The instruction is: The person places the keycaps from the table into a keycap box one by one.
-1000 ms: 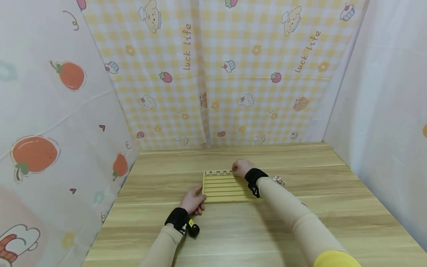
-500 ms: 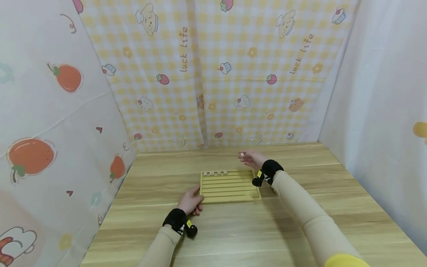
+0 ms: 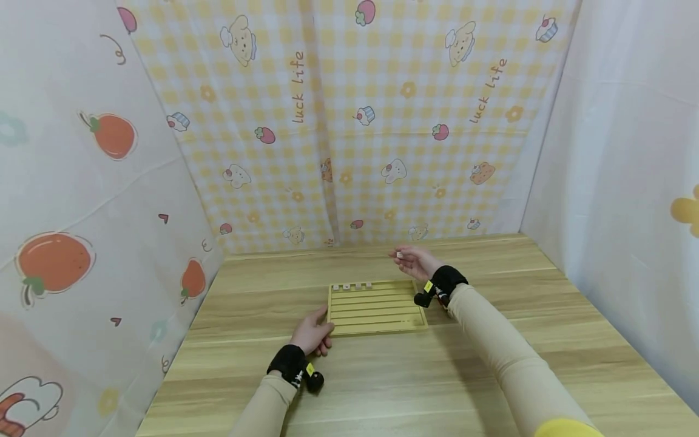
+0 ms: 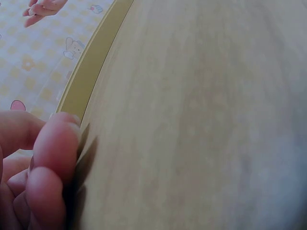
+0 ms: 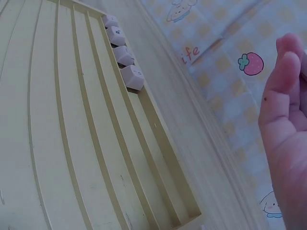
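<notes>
A shallow yellow tray with long parallel slots lies on the table. Several pale keycaps stand in a row at the left end of its far slot. My left hand grips the tray's left edge near the front corner; its fingertips sit against the side wall in the left wrist view. My right hand is raised beyond the tray's far right corner, pinching one small pale keycap between thumb and fingers. In the right wrist view, that keycap is mostly hidden by the fingers.
The wood-grain table reaches back to a yellow checked cloth. White printed cloth hangs at the left, with plain white cloth at the right. A black wrist camera overlaps the tray's right edge.
From the tray's far slot, my right hand has lifted up and to the right, now with a keycap showing in its fingers. My left hand stays at the tray's edge.
</notes>
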The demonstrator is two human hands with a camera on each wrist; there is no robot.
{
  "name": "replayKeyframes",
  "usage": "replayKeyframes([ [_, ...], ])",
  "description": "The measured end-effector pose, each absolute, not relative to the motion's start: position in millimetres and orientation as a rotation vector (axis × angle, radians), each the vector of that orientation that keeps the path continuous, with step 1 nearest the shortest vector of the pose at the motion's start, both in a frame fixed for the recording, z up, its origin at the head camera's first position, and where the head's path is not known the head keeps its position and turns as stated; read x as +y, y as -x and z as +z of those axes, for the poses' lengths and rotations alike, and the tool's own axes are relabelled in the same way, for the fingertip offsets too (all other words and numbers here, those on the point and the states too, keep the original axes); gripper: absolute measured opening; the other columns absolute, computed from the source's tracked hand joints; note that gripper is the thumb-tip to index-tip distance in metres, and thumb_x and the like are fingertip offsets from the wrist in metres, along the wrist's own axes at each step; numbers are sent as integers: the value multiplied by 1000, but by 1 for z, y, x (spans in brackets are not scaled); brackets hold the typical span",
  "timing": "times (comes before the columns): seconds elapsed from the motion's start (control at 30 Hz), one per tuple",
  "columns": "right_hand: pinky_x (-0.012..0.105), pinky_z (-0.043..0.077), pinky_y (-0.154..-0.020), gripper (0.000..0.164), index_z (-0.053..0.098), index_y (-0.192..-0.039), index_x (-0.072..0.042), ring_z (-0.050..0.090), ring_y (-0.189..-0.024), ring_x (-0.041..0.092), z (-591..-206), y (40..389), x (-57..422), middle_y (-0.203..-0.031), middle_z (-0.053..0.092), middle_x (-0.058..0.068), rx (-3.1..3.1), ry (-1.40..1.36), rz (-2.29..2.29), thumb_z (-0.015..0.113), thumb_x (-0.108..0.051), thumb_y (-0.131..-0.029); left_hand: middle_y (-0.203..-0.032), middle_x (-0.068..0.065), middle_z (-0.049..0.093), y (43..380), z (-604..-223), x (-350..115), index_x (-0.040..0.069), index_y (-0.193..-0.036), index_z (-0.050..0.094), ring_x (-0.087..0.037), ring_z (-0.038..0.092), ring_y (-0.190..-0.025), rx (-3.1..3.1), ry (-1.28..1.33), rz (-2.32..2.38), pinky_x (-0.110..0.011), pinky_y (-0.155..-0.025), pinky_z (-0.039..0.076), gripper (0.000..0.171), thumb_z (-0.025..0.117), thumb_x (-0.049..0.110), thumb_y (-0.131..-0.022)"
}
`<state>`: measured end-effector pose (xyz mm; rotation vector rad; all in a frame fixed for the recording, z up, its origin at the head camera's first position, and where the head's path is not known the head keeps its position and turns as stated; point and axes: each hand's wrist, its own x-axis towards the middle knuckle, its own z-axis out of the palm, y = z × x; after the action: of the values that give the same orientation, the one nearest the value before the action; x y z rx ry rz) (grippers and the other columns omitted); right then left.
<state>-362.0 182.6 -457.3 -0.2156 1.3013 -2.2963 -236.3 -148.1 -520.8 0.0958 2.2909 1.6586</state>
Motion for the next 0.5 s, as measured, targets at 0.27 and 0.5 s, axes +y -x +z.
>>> replayKeyframes([
  [0.27, 17, 50, -75, 45, 23, -146, 11, 62, -82, 7, -458, 360, 179, -114, 62, 7, 1364, 276, -2228, 32, 0, -104, -57, -5, 59, 237, -522, -148, 3, -153, 24, -13, 54, -41, 2301, -99, 1651, -24, -39, 44, 65, 55, 16, -98],
  [0.5, 18, 50, -82, 51, 17, -149, 11, 65, -90, 10, -458, 361, 175, -116, 57, 9, 1360, 276, -2225, 31, 12, -100, -57, -5, 59, 239, -523, -149, 5, -154, 24, -13, 54, -41, 2297, -102, 1647, -25, -39, 44, 65, 55, 16, -98],
])
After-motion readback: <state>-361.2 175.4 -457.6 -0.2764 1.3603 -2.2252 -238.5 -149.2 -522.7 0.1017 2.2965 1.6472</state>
